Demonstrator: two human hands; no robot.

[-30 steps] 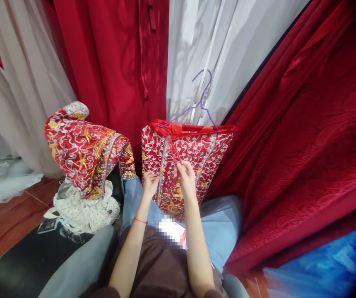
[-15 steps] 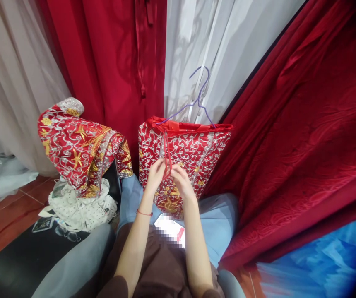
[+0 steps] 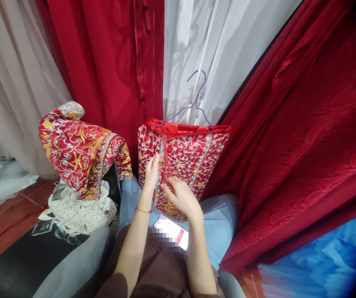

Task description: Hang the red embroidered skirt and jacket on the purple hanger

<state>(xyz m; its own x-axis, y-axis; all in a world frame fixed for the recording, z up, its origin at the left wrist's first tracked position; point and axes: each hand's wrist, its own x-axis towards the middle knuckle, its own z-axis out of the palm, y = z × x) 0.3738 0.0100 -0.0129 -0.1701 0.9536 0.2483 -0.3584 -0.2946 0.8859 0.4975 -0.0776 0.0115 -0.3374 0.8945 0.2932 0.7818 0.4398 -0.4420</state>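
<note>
Ribbon [image 3: 166, 156] seemingly being handled, hanger [image 3: 196, 102] at one o'clock; left hand [image 3: 152, 172], right hand [image 3: 182, 197]: finger grip cannot be told; steady pinch likely required.

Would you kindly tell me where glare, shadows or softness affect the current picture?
In the head view, the phone glares white, partly pixelated; also there, curling shadows cross the left red curtain; again in the head view, the blue fabric looks soft and the right-hand corners go black.

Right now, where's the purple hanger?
In the head view, the purple hanger is just above the middle, its hook in front of the white drape and its arms at the top edge of the red embroidered cloth.
</note>
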